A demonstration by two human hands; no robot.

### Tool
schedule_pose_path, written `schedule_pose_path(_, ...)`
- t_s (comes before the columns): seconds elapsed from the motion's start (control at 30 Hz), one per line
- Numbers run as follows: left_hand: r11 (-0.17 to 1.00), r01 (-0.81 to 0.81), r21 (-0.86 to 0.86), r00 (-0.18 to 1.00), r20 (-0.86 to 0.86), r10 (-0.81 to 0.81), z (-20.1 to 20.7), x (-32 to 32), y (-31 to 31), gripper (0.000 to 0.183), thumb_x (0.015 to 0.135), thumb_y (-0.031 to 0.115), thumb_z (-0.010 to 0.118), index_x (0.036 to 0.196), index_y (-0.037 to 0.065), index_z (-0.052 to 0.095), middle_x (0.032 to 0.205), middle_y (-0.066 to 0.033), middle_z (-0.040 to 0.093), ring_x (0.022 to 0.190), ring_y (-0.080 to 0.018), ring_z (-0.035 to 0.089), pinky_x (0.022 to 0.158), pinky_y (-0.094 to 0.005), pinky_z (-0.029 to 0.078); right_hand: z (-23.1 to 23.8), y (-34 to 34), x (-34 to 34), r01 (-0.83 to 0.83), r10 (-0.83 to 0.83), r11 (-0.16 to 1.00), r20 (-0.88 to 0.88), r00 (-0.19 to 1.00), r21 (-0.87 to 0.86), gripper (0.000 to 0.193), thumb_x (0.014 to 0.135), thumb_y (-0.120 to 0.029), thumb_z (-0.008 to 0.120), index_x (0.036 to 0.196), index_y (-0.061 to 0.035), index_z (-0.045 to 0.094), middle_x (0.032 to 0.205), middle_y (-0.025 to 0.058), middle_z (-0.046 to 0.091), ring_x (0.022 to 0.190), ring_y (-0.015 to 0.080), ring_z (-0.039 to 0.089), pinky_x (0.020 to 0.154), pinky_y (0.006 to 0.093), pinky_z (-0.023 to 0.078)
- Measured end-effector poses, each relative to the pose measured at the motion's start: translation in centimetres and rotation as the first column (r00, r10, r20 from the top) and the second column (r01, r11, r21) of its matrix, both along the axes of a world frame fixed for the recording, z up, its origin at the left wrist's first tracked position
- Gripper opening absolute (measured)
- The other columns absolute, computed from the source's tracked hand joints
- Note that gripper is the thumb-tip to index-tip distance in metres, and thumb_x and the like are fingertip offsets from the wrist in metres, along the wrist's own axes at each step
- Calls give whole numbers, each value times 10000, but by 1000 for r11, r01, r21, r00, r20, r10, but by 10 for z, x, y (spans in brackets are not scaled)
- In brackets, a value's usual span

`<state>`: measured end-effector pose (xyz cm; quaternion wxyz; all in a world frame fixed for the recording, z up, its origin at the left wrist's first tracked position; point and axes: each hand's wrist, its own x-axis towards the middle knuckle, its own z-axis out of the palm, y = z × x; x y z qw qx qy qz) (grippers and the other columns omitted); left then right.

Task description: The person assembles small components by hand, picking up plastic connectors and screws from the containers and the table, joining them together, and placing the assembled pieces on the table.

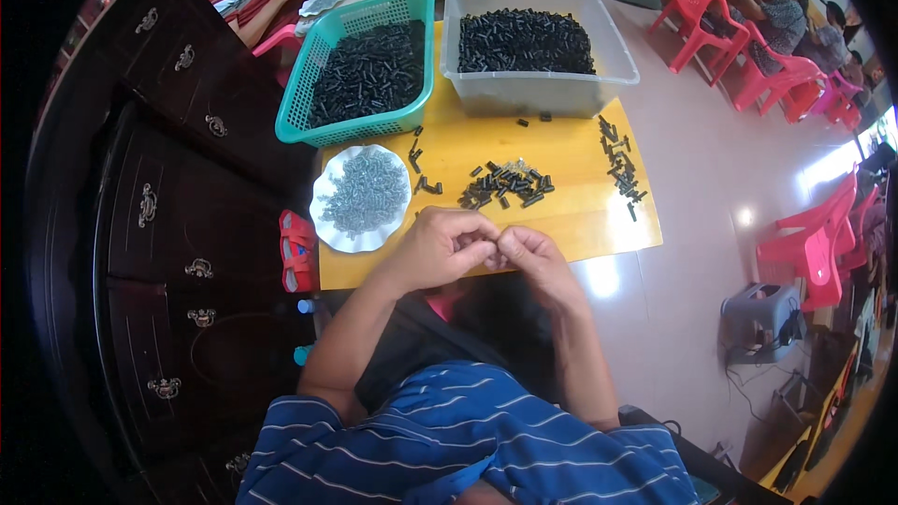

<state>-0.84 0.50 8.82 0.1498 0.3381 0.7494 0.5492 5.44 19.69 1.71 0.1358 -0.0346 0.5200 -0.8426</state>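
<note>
My left hand (446, 243) and my right hand (537, 263) meet at the front edge of the yellow table (589, 229), fingertips pinched together. Whatever they hold between them is too small and covered to make out. Just beyond the fingers lies a loose pile of small black tube-shaped pieces (505, 189), with some pale clear bits among them. To the left of the pile, a white scalloped plate (322, 224) bears a heap of small clear pieces (367, 189). A few more black pieces (427, 185) lie between plate and pile.
Behind stand a green perforated basket (426, 56) and a clear plastic bin (524, 92), both with many black pieces. Scattered black pieces (619, 164) line the table's right side. Dark cabinets (178, 224) rise at left. Other people sit farther off, near red chairs (697, 5).
</note>
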Motion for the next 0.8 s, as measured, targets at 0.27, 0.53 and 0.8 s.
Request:
schedule_pose_path(0.27,783,-622,-3,647,-564,512,26,-79,-41,272,866,-9,664,1135,21,683,853,-111,708,684,-165,680,631,-317,527,4,-7,1,32,-39,988,47,998,148,237,1039,-280,593,965,-60,637,876,4,654,844,90,595,826,260,486)
schedule_pose_path(0.53,826,-543,-150,685,-649,332,-18,-61,-46,212,864,42,680,1071,37,726,935,-140,726,777,-263,709,705,-350,555,9,-9,1,30,-41,989,70,997,143,204,1033,-243,600,955,-57,631,869,-1,648,840,88,599,831,262,490)
schedule_pose_path(0.8,825,-460,-327,775,-601,195,-59,-26,-11,105,839,113,718,935,77,738,898,-96,711,826,-325,699,709,-419,564,1,-9,1,35,-43,989,52,998,145,214,1025,-250,623,975,-42,631,881,-7,640,857,88,608,829,267,510)
